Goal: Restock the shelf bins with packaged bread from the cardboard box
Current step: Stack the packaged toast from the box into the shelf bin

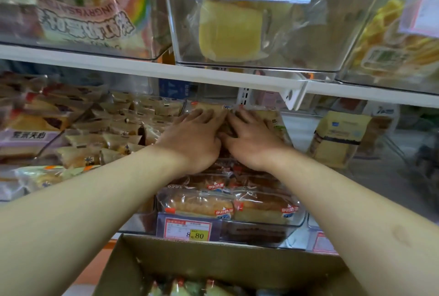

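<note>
- Two hands reached side by side deep into the clear middle bin (294, 221) on the lower shelf: the left hand (194, 139) and the right hand (249, 139) both lay flat, fingers straight and spread, pressing down on bread packets (213, 108) at the back of that bin rather than gripping them.
- Front rows of packaged bread (202, 203) filled the same bin up to its front wall, just above the price tag (187, 230) reading 8.80.
- Below the arms, the cardboard box (213, 260) stood open with more packets (190, 287) showing at its bottom edge, so the restocking looked only partly done.
- Neighbouring small wrapped pastries (114, 129) were heaped right beside the left hand, with no visible divider I could make out between them and the bread.
- Risk, as I judged it: pushing hard on soft loaves could squash them or split a wrapper.
- Another risk: a sideways sweep of the left wrist could drag the loose pastries into the bread bin and mix the stock.
- The upper shelf edge (166, 70) hung close over the knuckles; lifting out carelessly could knock it or the bin above (249, 63).
</note>
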Demonstrator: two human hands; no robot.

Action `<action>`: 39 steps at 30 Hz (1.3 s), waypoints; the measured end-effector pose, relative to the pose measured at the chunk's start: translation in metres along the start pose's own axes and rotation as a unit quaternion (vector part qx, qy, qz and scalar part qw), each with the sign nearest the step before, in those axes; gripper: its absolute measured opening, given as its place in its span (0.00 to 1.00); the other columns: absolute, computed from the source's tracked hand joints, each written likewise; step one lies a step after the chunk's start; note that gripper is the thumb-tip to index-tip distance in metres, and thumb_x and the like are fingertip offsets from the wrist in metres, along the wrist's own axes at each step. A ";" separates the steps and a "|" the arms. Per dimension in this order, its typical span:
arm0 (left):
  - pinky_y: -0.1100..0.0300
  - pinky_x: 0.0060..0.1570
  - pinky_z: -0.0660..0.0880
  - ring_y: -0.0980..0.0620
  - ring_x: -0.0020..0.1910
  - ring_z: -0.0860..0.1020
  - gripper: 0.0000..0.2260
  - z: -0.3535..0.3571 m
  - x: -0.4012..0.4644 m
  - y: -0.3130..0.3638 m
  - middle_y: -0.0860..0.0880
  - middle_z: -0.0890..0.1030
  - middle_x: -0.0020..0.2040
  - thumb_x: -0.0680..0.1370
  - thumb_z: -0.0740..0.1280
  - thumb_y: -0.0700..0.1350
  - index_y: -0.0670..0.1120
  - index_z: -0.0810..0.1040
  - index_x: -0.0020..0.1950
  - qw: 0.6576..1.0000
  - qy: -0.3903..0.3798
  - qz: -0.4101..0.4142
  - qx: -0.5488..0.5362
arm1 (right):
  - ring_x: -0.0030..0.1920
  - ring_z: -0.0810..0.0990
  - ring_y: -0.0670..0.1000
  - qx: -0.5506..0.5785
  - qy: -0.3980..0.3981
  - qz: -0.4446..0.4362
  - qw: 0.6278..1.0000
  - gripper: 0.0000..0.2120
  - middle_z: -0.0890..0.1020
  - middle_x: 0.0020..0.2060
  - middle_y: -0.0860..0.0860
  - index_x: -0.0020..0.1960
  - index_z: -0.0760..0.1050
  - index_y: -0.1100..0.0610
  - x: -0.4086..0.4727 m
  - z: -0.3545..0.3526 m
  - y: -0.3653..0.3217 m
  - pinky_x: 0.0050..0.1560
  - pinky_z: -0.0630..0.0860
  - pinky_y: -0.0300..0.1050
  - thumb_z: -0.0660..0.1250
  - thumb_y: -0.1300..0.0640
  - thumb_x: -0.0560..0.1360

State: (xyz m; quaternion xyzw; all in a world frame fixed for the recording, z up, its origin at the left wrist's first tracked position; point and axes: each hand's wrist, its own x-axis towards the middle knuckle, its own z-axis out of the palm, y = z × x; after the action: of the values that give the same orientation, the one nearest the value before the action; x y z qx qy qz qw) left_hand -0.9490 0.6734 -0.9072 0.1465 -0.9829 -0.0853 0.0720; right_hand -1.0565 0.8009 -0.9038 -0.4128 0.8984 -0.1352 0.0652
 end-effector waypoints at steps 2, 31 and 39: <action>0.48 0.81 0.42 0.48 0.84 0.42 0.29 0.001 0.000 0.003 0.50 0.45 0.86 0.85 0.49 0.57 0.60 0.40 0.84 0.999 -0.034 -0.007 0.010 | 0.85 0.46 0.52 0.014 0.035 -0.012 0.999 0.33 0.50 0.86 0.46 0.86 0.52 0.44 -0.007 -0.005 0.008 0.84 0.45 0.57 0.56 0.39 0.84; 0.54 0.81 0.53 0.58 0.82 0.54 0.27 -0.009 -0.221 0.072 0.59 0.57 0.83 0.85 0.55 0.60 0.58 0.55 0.84 0.987 -0.087 0.052 -0.125 | 0.51 0.79 0.44 0.094 0.001 -0.020 0.995 0.17 0.80 0.53 0.44 0.67 0.76 0.51 -0.246 0.029 0.031 0.54 0.76 0.41 0.71 0.57 0.79; 0.59 0.78 0.59 0.60 0.79 0.61 0.27 0.012 -0.261 0.076 0.60 0.62 0.81 0.85 0.57 0.60 0.58 0.57 0.84 0.971 -0.198 0.024 -0.130 | 0.71 0.76 0.55 -0.024 -0.256 0.065 0.964 0.32 0.77 0.72 0.52 0.78 0.69 0.52 -0.256 0.094 0.062 0.70 0.74 0.46 0.74 0.53 0.76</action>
State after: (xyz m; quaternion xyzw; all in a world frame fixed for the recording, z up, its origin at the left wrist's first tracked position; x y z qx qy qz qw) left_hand -0.7249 0.8250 -0.9351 0.0925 -0.9613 -0.2376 -0.1041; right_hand -0.9138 1.0160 -1.0107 -0.3759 0.8795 0.0014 0.2918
